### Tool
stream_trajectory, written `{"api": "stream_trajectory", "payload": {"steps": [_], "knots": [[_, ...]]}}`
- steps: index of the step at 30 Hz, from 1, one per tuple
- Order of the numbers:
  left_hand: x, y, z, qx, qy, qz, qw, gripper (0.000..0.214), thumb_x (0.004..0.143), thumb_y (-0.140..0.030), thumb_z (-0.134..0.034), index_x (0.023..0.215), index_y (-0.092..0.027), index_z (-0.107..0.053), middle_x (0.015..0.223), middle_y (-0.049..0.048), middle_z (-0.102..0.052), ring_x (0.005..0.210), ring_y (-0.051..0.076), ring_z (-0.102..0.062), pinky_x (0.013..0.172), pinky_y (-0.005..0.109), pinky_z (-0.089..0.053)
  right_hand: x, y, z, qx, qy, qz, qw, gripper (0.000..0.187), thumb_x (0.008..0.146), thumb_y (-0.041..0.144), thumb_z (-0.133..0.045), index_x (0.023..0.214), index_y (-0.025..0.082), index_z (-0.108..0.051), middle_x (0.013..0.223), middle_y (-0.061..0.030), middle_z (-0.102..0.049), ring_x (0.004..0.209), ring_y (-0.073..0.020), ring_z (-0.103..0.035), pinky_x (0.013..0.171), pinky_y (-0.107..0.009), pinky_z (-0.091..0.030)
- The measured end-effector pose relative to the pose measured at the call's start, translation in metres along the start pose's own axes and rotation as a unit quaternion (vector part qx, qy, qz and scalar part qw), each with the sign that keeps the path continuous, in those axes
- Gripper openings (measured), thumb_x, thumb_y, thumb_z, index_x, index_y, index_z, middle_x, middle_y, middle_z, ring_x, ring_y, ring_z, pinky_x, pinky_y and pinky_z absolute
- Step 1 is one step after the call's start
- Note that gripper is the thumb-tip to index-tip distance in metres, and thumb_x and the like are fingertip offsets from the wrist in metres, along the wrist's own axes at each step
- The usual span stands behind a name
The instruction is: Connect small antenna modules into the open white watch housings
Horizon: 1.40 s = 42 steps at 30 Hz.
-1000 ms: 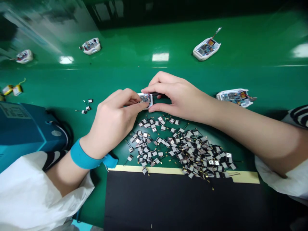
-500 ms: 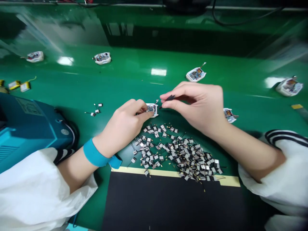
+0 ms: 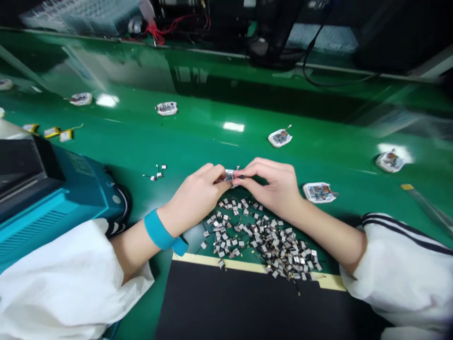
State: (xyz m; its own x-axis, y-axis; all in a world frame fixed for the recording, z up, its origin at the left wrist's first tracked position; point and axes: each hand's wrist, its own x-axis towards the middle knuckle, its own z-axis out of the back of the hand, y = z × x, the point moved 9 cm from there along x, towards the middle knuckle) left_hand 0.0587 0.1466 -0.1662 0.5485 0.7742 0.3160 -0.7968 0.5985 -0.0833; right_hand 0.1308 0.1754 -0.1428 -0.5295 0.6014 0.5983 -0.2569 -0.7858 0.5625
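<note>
My left hand (image 3: 196,193), with a teal band at the wrist, grips a small white device housing (image 3: 230,174) that has a circuit board inside. Its fingers cover the left side of the housing. My right hand (image 3: 274,184) pinches a small black piece (image 3: 242,176), its fingertips at the housing's right edge. What kind of piece it is I cannot make out. Just below both hands lies a spread pile of small silver modules with black leads (image 3: 279,245).
Similar open housings lie around: one (image 3: 319,192) right of my hand, others (image 3: 280,137) farther back. At left stand a teal machine (image 3: 88,189), a few loose modules (image 3: 159,174) and yellow battery packs (image 3: 66,135). A black mat (image 3: 247,302) lies in front.
My right hand has come left and down to the housing, bringing the black piece to its edge. My left hand still holds the housing. The camera view has shifted, showing more of the back.
</note>
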Motion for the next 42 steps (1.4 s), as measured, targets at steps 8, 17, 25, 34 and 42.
{"api": "stream_trajectory", "payload": {"steps": [8,17,25,34,42], "knots": [[-0.006,0.001,-0.006,0.003,0.009,0.019,1.000,0.022,0.086,-0.018,-0.035,0.086,-0.017,-0.057,0.081,0.0038,-0.049,0.076,0.015,-0.044,0.064,0.026,-0.043,-0.002,0.002,-0.012,-0.005,0.014,-0.011,1.000,0.012,0.078,0.016,-0.051,0.066,0.016,-0.053,0.062,-0.0020,-0.054,0.057,-0.0118,-0.052,0.052,-0.023,-0.043],[-0.005,0.001,-0.007,0.007,0.007,0.016,1.000,0.021,0.084,-0.021,-0.039,0.083,-0.016,-0.059,0.078,0.0036,-0.051,0.082,0.016,-0.047,0.072,0.026,-0.044,-0.001,-0.003,-0.016,0.015,0.017,-0.036,0.999,0.021,0.078,0.023,-0.049,0.058,0.019,-0.048,0.056,-0.0012,-0.050,0.052,-0.0138,-0.050,0.047,-0.026,-0.041],[-0.005,0.003,0.002,-0.010,-0.002,0.035,0.999,0.023,0.080,-0.012,-0.041,0.087,-0.020,-0.061,0.081,0.0029,-0.053,0.079,0.014,-0.051,0.071,0.024,-0.045,-0.001,-0.022,-0.023,0.133,0.018,-0.135,0.982,0.033,0.077,0.040,-0.049,0.056,0.018,-0.036,0.053,0.0011,-0.047,0.051,-0.0135,-0.053,0.050,-0.026,-0.047],[-0.005,0.008,0.006,-0.089,0.009,0.094,0.991,0.031,0.083,-0.017,-0.034,0.105,-0.015,-0.055,0.088,0.0076,-0.053,0.085,0.019,-0.049,0.080,0.035,-0.042,-0.003,-0.044,0.005,0.139,-0.036,-0.200,0.969,0.029,0.076,0.045,-0.044,0.068,0.017,-0.041,0.067,-0.0021,-0.055,0.062,-0.0112,-0.054,0.061,-0.025,-0.045],[0.000,0.026,0.004,-0.222,0.018,0.104,0.969,0.066,0.075,-0.012,-0.047,0.132,-0.018,-0.014,0.122,0.0076,-0.045,0.106,0.017,-0.045,0.086,0.030,-0.042,-0.009,-0.034,0.003,0.015,0.095,-0.168,0.981,0.017,0.073,0.028,-0.053,0.080,0.013,-0.058,0.066,-0.0008,-0.054,0.053,-0.0084,-0.043,0.052,-0.022,-0.035]]}}
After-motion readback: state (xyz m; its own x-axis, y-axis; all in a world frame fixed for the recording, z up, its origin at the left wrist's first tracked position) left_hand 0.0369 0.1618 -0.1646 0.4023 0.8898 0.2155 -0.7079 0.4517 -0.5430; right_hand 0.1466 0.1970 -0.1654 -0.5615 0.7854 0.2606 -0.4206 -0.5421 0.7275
